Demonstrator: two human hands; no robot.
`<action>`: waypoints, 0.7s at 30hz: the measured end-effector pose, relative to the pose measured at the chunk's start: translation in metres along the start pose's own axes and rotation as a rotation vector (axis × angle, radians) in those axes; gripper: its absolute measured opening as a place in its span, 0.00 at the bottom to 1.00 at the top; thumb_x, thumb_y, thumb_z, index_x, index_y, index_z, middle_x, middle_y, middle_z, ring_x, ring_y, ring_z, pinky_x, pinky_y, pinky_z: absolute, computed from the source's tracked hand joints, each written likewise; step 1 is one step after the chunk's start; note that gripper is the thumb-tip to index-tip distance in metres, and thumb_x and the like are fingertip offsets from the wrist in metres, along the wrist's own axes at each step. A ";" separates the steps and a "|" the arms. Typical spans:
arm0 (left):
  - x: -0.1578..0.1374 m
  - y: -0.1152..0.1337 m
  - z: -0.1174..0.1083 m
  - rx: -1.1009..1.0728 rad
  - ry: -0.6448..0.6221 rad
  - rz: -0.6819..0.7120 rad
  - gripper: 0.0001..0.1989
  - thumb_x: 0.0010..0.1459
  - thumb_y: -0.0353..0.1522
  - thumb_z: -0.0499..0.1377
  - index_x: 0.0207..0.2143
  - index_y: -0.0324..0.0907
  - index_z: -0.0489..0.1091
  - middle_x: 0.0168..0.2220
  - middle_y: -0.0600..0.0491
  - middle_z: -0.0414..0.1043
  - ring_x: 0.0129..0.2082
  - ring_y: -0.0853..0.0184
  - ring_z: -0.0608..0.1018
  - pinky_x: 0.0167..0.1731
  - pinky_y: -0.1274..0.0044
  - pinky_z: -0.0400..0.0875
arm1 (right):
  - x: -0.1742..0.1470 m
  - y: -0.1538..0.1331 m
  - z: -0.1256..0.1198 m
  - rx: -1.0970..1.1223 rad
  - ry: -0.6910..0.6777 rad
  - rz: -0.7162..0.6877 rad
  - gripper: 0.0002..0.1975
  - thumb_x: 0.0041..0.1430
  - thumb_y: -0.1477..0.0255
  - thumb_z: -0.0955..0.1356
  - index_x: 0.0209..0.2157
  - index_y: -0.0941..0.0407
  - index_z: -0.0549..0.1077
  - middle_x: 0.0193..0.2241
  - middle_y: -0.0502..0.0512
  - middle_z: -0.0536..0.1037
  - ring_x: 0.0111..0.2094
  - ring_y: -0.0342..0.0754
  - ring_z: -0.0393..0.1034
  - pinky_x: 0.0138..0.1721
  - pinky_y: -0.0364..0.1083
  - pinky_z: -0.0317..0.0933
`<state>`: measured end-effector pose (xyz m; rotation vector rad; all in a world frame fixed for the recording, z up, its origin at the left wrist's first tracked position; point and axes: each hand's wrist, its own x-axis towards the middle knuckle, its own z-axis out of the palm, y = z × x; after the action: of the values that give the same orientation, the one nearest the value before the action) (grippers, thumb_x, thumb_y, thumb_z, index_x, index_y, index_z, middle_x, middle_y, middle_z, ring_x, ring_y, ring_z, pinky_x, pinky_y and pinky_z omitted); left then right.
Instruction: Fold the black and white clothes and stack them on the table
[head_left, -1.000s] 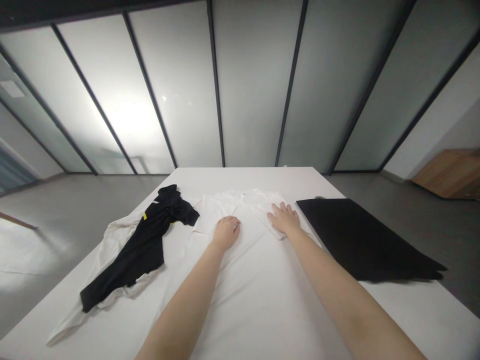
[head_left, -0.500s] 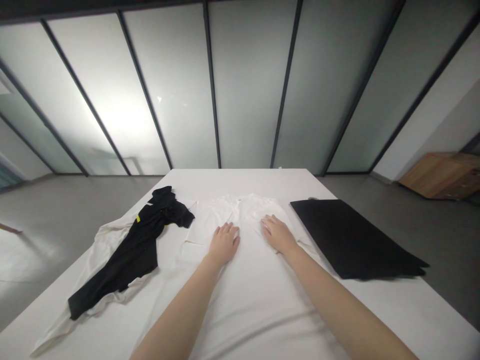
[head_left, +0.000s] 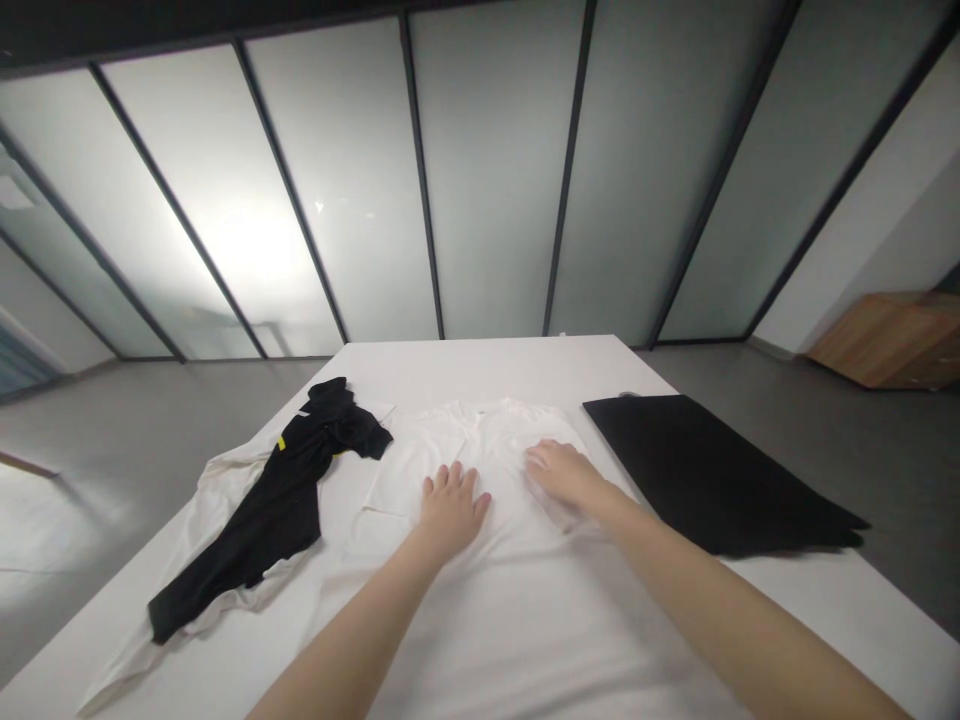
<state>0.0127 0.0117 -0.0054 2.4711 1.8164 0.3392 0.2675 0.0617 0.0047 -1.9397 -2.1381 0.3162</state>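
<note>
- Far left: a pale rectangle (head_left: 13, 193) on the frosted glass wall (head_left: 495, 180), kinda looks like a paper sign, but way too blurry to read.
- Next up, an off-white cloth (head_left: 232, 480) running lengthwise along the left side of the white table (head_left: 480, 370), all rumpled.
- On top of that is a black garment (head_left: 277, 520), bunched at the far end. It's got a little yellow mark (head_left: 281, 443) and a paler bit above it, both too small to tell if they're a logo or lettering.
- Left hand (head_left: 452, 515): palm down, fingers spread, thumb out to the side, on the fabric.
- Under it, the white shirt (head_left: 510, 610), laid out across the middle of the table, neckline at the far end, soft creases toward the near side.
- Right hand (head_left: 566, 475): on the shirt's right side near the sleeve, fingers close together and a bit bent. Can't tell if they've got any cloth pinched.
- Right of the shirt: black sheets (head_left: 720, 480), stacked slightly out of line, plain dark top.
- Far right: a wooden cabinet (head_left: 892, 340) on the grey floor (head_left: 750, 400).
</note>
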 end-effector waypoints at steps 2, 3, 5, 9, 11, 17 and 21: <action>0.009 0.009 -0.003 0.018 0.061 -0.061 0.21 0.71 0.46 0.51 0.54 0.46 0.73 0.54 0.39 0.74 0.57 0.46 0.73 0.58 0.56 0.64 | 0.026 0.007 -0.015 0.011 0.061 0.054 0.22 0.72 0.65 0.60 0.60 0.54 0.76 0.60 0.63 0.76 0.62 0.55 0.69 0.63 0.48 0.58; 0.013 0.013 -0.004 0.027 0.095 -0.088 0.20 0.71 0.45 0.51 0.52 0.45 0.74 0.51 0.40 0.74 0.54 0.47 0.73 0.58 0.56 0.63 | 0.039 0.011 -0.022 0.008 0.096 0.100 0.23 0.72 0.67 0.60 0.62 0.57 0.73 0.60 0.66 0.76 0.62 0.54 0.70 0.62 0.48 0.58; 0.017 0.018 -0.003 0.038 0.142 -0.116 0.18 0.70 0.44 0.53 0.51 0.44 0.73 0.50 0.40 0.73 0.54 0.47 0.72 0.60 0.55 0.60 | 0.061 0.022 -0.033 -0.007 0.140 0.218 0.26 0.72 0.68 0.59 0.64 0.64 0.69 0.59 0.74 0.75 0.60 0.58 0.71 0.60 0.51 0.61; 0.017 0.016 0.001 0.006 0.140 -0.103 0.16 0.69 0.42 0.55 0.51 0.44 0.72 0.52 0.41 0.71 0.54 0.48 0.71 0.61 0.55 0.57 | 0.090 0.044 -0.040 -0.013 0.086 0.402 0.28 0.68 0.58 0.64 0.52 0.69 0.77 0.47 0.79 0.80 0.50 0.63 0.78 0.48 0.53 0.69; 0.017 0.013 0.002 -0.004 0.148 -0.091 0.15 0.69 0.42 0.55 0.50 0.44 0.72 0.51 0.41 0.71 0.54 0.49 0.71 0.61 0.55 0.57 | 0.099 0.050 -0.039 -0.004 0.046 0.419 0.22 0.64 0.59 0.68 0.46 0.65 0.80 0.41 0.71 0.83 0.45 0.60 0.80 0.43 0.49 0.70; 0.021 0.010 0.003 0.008 0.148 -0.076 0.16 0.69 0.43 0.55 0.52 0.44 0.72 0.52 0.41 0.71 0.54 0.48 0.71 0.62 0.55 0.57 | 0.109 0.052 -0.035 -0.034 0.139 0.414 0.19 0.72 0.65 0.62 0.57 0.59 0.73 0.49 0.70 0.81 0.48 0.56 0.79 0.43 0.48 0.67; 0.024 0.011 0.001 -0.017 0.122 -0.067 0.18 0.69 0.43 0.54 0.53 0.43 0.73 0.53 0.40 0.71 0.55 0.48 0.71 0.62 0.54 0.57 | 0.100 0.051 -0.027 -0.090 0.188 0.370 0.18 0.74 0.64 0.59 0.57 0.56 0.71 0.49 0.67 0.80 0.49 0.55 0.77 0.44 0.49 0.66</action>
<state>0.0298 0.0309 -0.0009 2.4208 1.9281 0.5096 0.3152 0.1660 0.0171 -2.3120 -1.6997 0.0953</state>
